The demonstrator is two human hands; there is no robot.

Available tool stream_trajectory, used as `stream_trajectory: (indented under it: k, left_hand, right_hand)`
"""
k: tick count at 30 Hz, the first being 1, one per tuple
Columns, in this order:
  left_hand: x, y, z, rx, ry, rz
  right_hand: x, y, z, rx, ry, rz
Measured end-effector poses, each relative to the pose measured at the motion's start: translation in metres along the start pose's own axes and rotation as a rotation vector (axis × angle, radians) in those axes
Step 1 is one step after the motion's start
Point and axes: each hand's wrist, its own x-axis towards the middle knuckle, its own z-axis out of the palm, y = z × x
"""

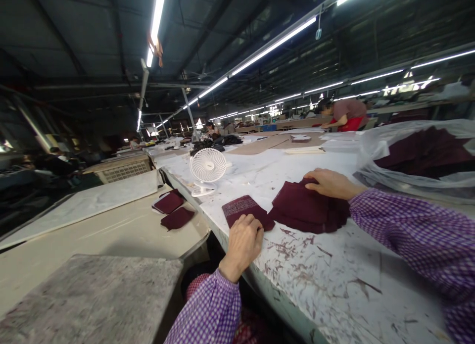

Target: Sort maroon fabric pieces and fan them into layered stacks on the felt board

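Note:
My left hand is closed, its curled fingers on the near edge of a maroon fabric piece with a pale speckled patch. The thumb's grip underneath is hidden. To the right lies a stack of cut maroon fabric pieces, its edges uneven. At its far edge, my right hand pinches the top fabric between thumb and fingers. The two lots of cloth meet at a corner on the white-covered table.
A small white fan stands beyond my left hand. Maroon pieces lie on the lower beige table at left. A clear plastic bag holds maroon cloth at right. Thread scraps litter the near tabletop. A person bends over farther back.

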Motion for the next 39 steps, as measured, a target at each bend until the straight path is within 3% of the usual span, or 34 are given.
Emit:
stream_trajectory:
  k: [3,6,9,16,20,23,27,30,32,36,39]
  left_hand:
    - [0.002,-0.007,-0.001,-0.254,0.072,-0.247]
    - [0.004,-0.017,-0.004,-0.554,0.110,-0.454]
    - [0.005,-0.025,-0.005,-0.775,0.147,-0.533]
    - [0.006,-0.030,0.000,-1.050,0.238,-0.600]
    - [0.007,-0.038,0.002,-1.233,0.401,-0.694]
    - [0.004,-0.061,-0.012,-1.352,0.578,-0.840]
    - [-0.008,-0.101,-0.044,-1.404,0.805,-0.989]
    - [-0.014,-0.114,-0.060,-1.388,0.968,-0.975]
    - [-0.015,-0.108,-0.065,-1.377,1.033,-0.929]
    - [-0.016,-0.072,-0.067,-1.260,1.119,-0.714]
    - [-0.020,-0.042,-0.070,-1.081,1.012,-0.587]
  right_hand:
    - [-0.007,-0.035,-0.008,0.076,0.124,-0.170]
    - [-0.014,-0.075,-0.014,0.278,0.066,-0.434]
    - [-0.017,-0.105,-0.010,0.369,0.038,-0.575]
    - [-0.009,-0.131,0.013,0.344,0.083,-0.614]
    - [-0.005,-0.132,0.037,0.192,-0.006,-0.640]
    - [-0.004,-0.130,0.052,0.086,-0.023,-0.660]
    - [-0.005,-0.131,0.057,0.073,-0.014,-0.637]
    - [-0.004,-0.132,0.056,0.080,-0.020,-0.630]
    - [-0.004,-0.132,0.055,0.093,-0.036,-0.620]
    - [-0.004,-0.132,0.054,0.196,-0.116,-0.577]
    - [-0.003,-0.131,0.048,0.260,-0.185,-0.561]
